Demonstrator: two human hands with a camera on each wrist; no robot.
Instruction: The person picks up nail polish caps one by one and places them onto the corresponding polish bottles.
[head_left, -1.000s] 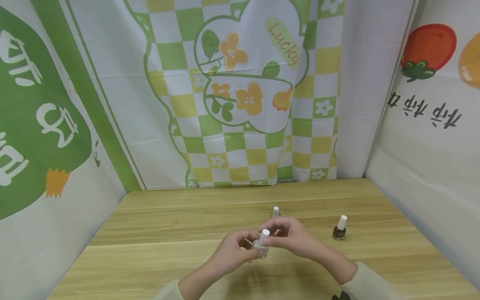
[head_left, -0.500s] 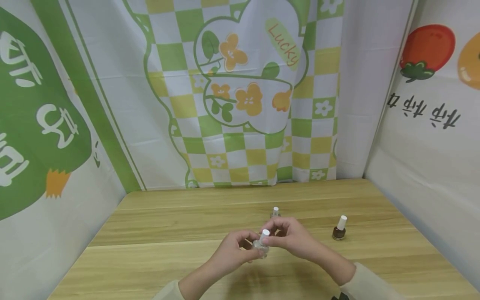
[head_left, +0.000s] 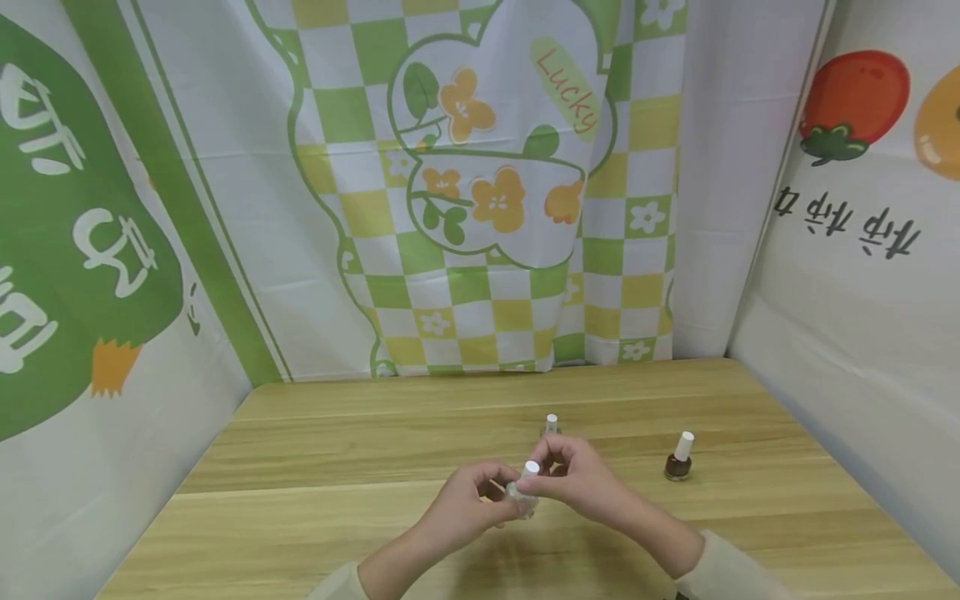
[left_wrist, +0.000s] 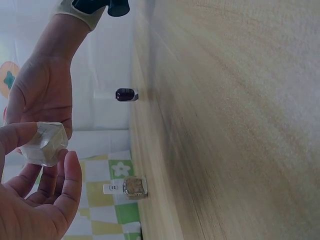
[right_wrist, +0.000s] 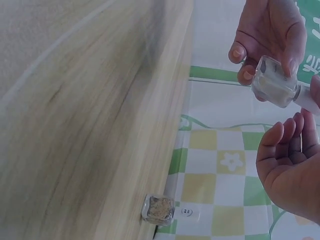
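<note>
A clear, square glass nail polish bottle [right_wrist: 276, 82] with a white cap [head_left: 530, 469] is held above the wooden table. My left hand [head_left: 467, 502] grips its glass body between thumb and fingers. The thumb and fingers of my right hand [head_left: 579, 477] pinch the white cap, which sits on the bottle's neck. In the left wrist view the glass body [left_wrist: 46, 144] shows pale contents, while the cap is hidden behind it.
A glittery nail polish bottle [left_wrist: 134, 187] with a white cap stands behind my hands, partly hidden in the head view. Farther right on the table [head_left: 337, 442] is a dark nail polish bottle [head_left: 678, 465]. Printed curtains [head_left: 465, 317] hang behind and at both sides.
My right hand has shifted slightly left and its fingers have turned about the cap. The left hand keeps its grip on the bottle in the same place.
</note>
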